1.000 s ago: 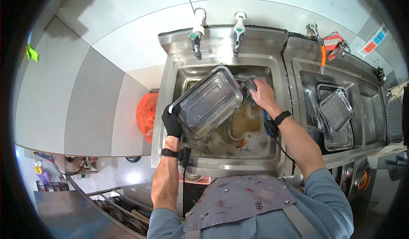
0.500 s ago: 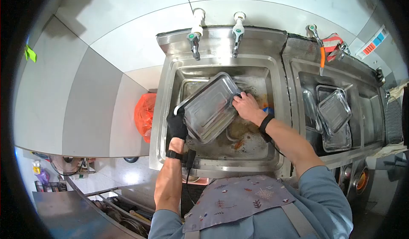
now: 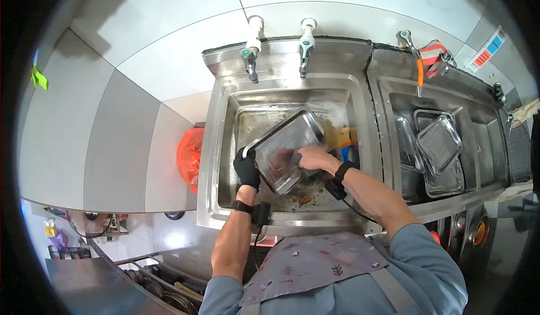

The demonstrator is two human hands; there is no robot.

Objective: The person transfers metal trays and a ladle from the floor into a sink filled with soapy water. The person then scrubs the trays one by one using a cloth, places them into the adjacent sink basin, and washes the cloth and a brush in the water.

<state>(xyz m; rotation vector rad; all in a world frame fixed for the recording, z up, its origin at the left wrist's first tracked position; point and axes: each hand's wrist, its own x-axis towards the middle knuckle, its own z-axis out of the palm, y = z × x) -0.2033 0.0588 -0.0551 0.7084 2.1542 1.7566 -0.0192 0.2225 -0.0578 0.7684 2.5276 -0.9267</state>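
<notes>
A rectangular clear tray (image 3: pixel 284 141) is held tilted over the left sink (image 3: pixel 211 163). My left hand (image 3: pixel 247 169), in a black glove, grips its left edge with fingers wrapped round it. My bare right hand (image 3: pixel 316 159) is closed at the tray's right side, pressing a dark scrubber, partly hidden beneath the fingers and blurred. Brownish water and food bits lie in the sink below. Blue and orange items (image 3: pixel 347 146) sit at the sink's right side, partly hidden by my right forearm.
Several clear trays (image 3: pixel 439 142) are stacked in the right sink (image 3: pixel 405 104). Two taps (image 3: pixel 250 56) (image 3: pixel 306 51) stand behind the left sink, and a tap with an orange hose (image 3: pixel 419 74) behind the right one. An orange-red plastic bag (image 3: pixel 189 159) hangs beside the left sink.
The tray has moved down and to the right with my left hand. My right hand has shifted from the tray's upper right corner down along its surface. More of the sink floor shows.
</notes>
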